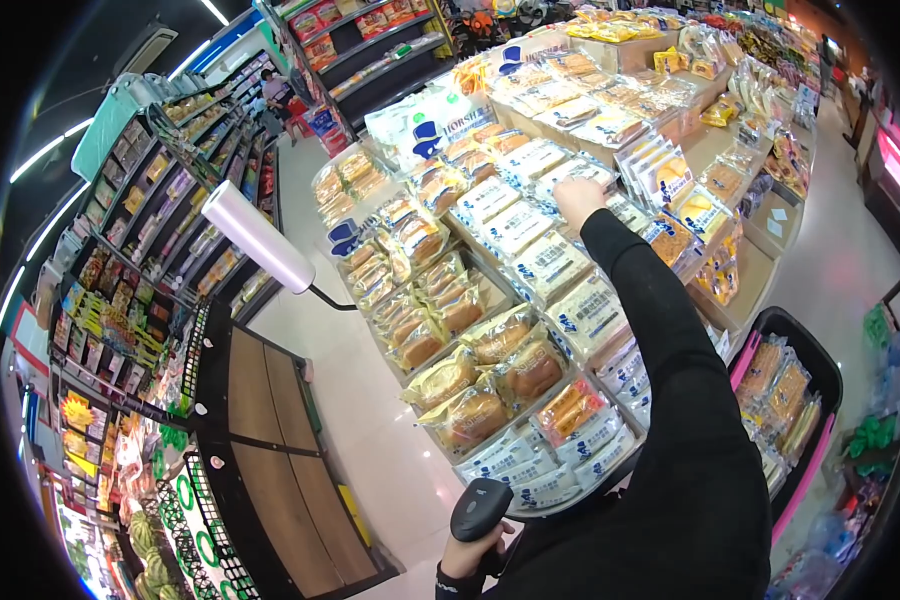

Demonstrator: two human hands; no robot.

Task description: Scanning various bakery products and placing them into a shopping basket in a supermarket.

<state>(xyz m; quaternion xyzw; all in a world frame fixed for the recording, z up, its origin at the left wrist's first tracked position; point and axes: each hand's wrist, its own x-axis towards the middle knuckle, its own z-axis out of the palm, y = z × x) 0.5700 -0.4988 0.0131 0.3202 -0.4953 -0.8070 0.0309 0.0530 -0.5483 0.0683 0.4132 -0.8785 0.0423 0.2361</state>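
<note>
My left hand (466,553), low in the view, is wrapped around the handle of a black handheld barcode scanner (481,508). The scanner is just off the near edge of a bread display. My right hand (579,201) reaches over the display and rests at a white-wrapped packaged bread (566,174). Its fingertips are partly hidden, so a grip cannot be made out. Closer to me lie more white packs (551,264) in a row under the black-sleeved right arm. Bagged brown loaves (471,412) fill a compartment nearer the left hand.
A white roll (259,236) on a dark rod juts from the display's left side. Right of my arm stands a black basket (784,319) with pink trim, holding packaged bread. Wood-panelled produce stand (285,450) and stocked shelves (187,202) line the left. A person (279,97) is farther off.
</note>
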